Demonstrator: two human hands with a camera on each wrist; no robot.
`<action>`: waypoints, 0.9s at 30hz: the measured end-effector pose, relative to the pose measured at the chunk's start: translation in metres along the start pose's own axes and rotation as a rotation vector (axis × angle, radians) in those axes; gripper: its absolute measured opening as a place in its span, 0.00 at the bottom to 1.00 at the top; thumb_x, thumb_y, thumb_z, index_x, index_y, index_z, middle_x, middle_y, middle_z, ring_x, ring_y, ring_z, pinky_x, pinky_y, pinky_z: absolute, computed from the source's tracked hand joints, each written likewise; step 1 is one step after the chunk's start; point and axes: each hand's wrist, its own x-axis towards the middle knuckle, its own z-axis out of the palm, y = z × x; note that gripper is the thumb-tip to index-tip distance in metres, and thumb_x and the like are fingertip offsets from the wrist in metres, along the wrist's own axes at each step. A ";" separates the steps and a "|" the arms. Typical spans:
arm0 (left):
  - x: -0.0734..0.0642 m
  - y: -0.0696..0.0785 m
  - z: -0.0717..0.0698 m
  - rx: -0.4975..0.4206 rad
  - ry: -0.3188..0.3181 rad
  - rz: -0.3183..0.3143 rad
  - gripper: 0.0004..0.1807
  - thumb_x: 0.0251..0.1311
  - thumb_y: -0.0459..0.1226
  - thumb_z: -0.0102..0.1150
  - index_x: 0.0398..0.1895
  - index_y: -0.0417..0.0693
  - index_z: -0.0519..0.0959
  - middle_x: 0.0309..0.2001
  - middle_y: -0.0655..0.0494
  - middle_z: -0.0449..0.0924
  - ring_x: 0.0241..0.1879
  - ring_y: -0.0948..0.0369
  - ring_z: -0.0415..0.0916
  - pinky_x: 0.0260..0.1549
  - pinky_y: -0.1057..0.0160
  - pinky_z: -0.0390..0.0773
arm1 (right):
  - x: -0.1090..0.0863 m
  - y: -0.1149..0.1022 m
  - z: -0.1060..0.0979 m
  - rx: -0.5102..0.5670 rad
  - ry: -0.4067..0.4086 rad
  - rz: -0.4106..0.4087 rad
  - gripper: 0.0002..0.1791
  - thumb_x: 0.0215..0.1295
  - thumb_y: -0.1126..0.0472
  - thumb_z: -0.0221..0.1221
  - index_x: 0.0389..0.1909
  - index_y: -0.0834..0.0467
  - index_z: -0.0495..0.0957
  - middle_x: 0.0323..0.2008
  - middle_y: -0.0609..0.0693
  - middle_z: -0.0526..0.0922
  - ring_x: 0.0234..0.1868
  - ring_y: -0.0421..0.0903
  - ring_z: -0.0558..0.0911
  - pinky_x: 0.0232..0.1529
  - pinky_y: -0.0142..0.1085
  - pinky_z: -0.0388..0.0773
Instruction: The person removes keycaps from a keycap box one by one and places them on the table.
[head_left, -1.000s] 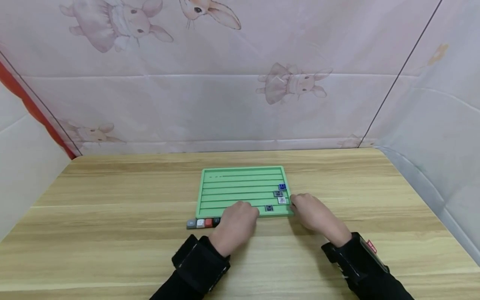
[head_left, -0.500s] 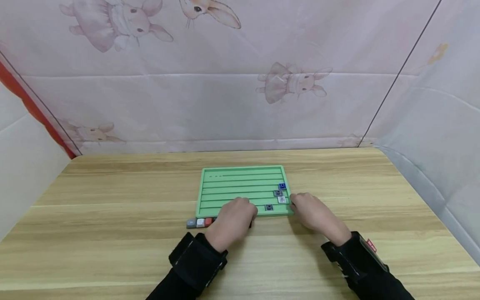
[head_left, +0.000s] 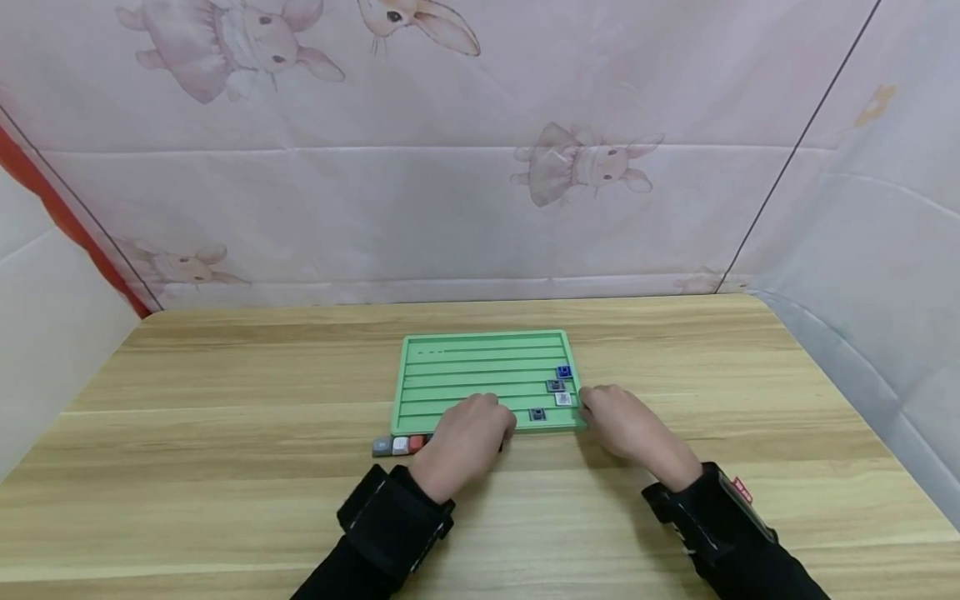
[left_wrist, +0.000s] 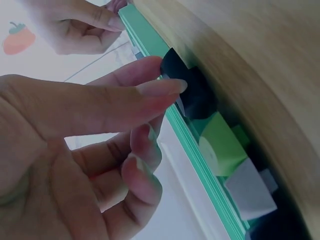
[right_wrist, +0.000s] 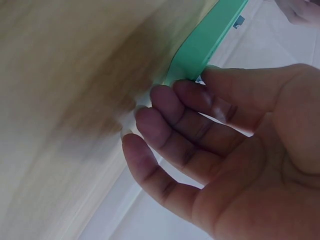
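Note:
A light green ridged tray (head_left: pixel 472 367) lies on the table. My left hand (head_left: pixel 468 437) is at its front edge, where thumb and index finger pinch a black keycap (left_wrist: pixel 197 95). Beside that keycap, in the left wrist view, a green keycap (left_wrist: pixel 222 145) and a pale grey one (left_wrist: pixel 250 190) stand in a row along the tray. My right hand (head_left: pixel 630 429) grips the tray's right edge near the front corner between thumb and index finger; its other fingers curl loosely below. My left hand covers much of the keycap row in the head view.
Left of my left hand the row shows grey (head_left: pixel 382 447), white (head_left: pixel 401 446) and red (head_left: pixel 416 443) keycaps. On the tray's right side lie small square pieces: blue (head_left: pixel 564 372), grey (head_left: pixel 555 386), white (head_left: pixel 562 399) and dark (head_left: pixel 537 414). Wooden tabletop (head_left: pixel 247 417) surrounds the tray.
Over the first half second my left hand shifted slightly left along the keycap row; since then it has held nearly still. The right hand stays on the tray's edge.

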 end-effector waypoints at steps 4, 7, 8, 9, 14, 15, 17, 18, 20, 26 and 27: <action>0.000 -0.001 0.000 0.017 0.013 -0.002 0.14 0.46 0.23 0.52 0.11 0.49 0.71 0.16 0.59 0.62 0.20 0.63 0.58 0.15 0.70 0.58 | -0.001 -0.001 -0.001 -0.004 0.006 -0.011 0.04 0.60 0.70 0.52 0.31 0.67 0.74 0.20 0.51 0.72 0.19 0.42 0.68 0.19 0.33 0.69; -0.001 -0.002 0.000 0.029 0.031 -0.001 0.16 0.46 0.22 0.51 0.09 0.48 0.67 0.15 0.59 0.60 0.19 0.63 0.56 0.13 0.70 0.56 | -0.002 -0.001 -0.002 -0.008 0.015 -0.027 0.03 0.60 0.70 0.52 0.30 0.66 0.73 0.20 0.51 0.72 0.19 0.42 0.68 0.19 0.33 0.69; -0.001 -0.002 -0.001 0.031 0.036 0.001 0.16 0.46 0.22 0.51 0.09 0.48 0.67 0.15 0.59 0.59 0.19 0.64 0.56 0.13 0.70 0.55 | -0.003 -0.001 -0.002 -0.011 0.017 -0.032 0.03 0.60 0.70 0.52 0.29 0.66 0.73 0.20 0.51 0.72 0.19 0.42 0.68 0.19 0.33 0.69; -0.001 -0.002 -0.001 0.033 0.040 0.001 0.17 0.46 0.21 0.50 0.09 0.48 0.66 0.14 0.59 0.59 0.19 0.64 0.56 0.13 0.70 0.55 | -0.003 -0.002 -0.003 -0.013 0.019 -0.035 0.03 0.60 0.70 0.52 0.29 0.66 0.73 0.20 0.51 0.72 0.19 0.42 0.68 0.19 0.33 0.69; -0.003 -0.003 -0.005 0.024 0.039 0.000 0.16 0.44 0.21 0.51 0.09 0.48 0.68 0.15 0.59 0.61 0.20 0.64 0.58 0.13 0.70 0.57 | -0.004 -0.002 -0.003 -0.015 0.016 -0.032 0.03 0.60 0.70 0.52 0.29 0.66 0.73 0.20 0.51 0.72 0.19 0.42 0.68 0.19 0.33 0.69; -0.003 -0.004 -0.006 0.018 0.038 -0.001 0.15 0.44 0.21 0.51 0.10 0.48 0.70 0.16 0.59 0.62 0.20 0.64 0.58 0.13 0.70 0.59 | -0.003 -0.002 -0.003 -0.013 0.015 -0.031 0.03 0.60 0.70 0.52 0.29 0.66 0.73 0.20 0.51 0.72 0.19 0.42 0.68 0.19 0.33 0.69; -0.004 -0.005 -0.011 0.005 0.036 -0.006 0.15 0.43 0.20 0.52 0.11 0.47 0.73 0.17 0.59 0.65 0.21 0.64 0.60 0.14 0.69 0.62 | -0.003 -0.002 -0.003 -0.007 0.011 -0.023 0.03 0.60 0.70 0.52 0.30 0.66 0.73 0.20 0.51 0.72 0.20 0.42 0.68 0.19 0.34 0.69; -0.005 -0.006 -0.013 -0.001 0.035 -0.011 0.14 0.43 0.19 0.52 0.13 0.46 0.75 0.18 0.59 0.67 0.22 0.64 0.61 0.15 0.69 0.64 | -0.003 -0.002 -0.003 -0.003 0.009 -0.019 0.04 0.60 0.70 0.51 0.30 0.66 0.74 0.20 0.51 0.72 0.20 0.42 0.68 0.19 0.34 0.69; -0.006 -0.007 -0.018 -0.015 0.032 -0.028 0.14 0.43 0.18 0.52 0.18 0.45 0.78 0.22 0.57 0.72 0.24 0.63 0.65 0.18 0.68 0.69 | -0.002 -0.002 -0.003 -0.001 0.007 -0.013 0.04 0.60 0.70 0.51 0.31 0.66 0.74 0.21 0.51 0.72 0.20 0.42 0.68 0.19 0.33 0.69; -0.009 -0.012 -0.026 -0.036 0.013 -0.072 0.18 0.43 0.15 0.48 0.28 0.41 0.81 0.29 0.51 0.77 0.31 0.59 0.72 0.25 0.64 0.75 | -0.002 -0.001 -0.002 0.002 0.007 -0.015 0.04 0.60 0.70 0.51 0.30 0.66 0.74 0.20 0.51 0.72 0.19 0.42 0.68 0.19 0.33 0.69; -0.010 -0.012 -0.027 -0.035 0.009 -0.073 0.18 0.43 0.15 0.48 0.29 0.41 0.81 0.29 0.51 0.77 0.31 0.58 0.72 0.25 0.64 0.75 | -0.002 0.000 -0.002 0.002 0.008 -0.016 0.04 0.60 0.70 0.51 0.30 0.66 0.74 0.20 0.51 0.72 0.19 0.42 0.68 0.19 0.33 0.69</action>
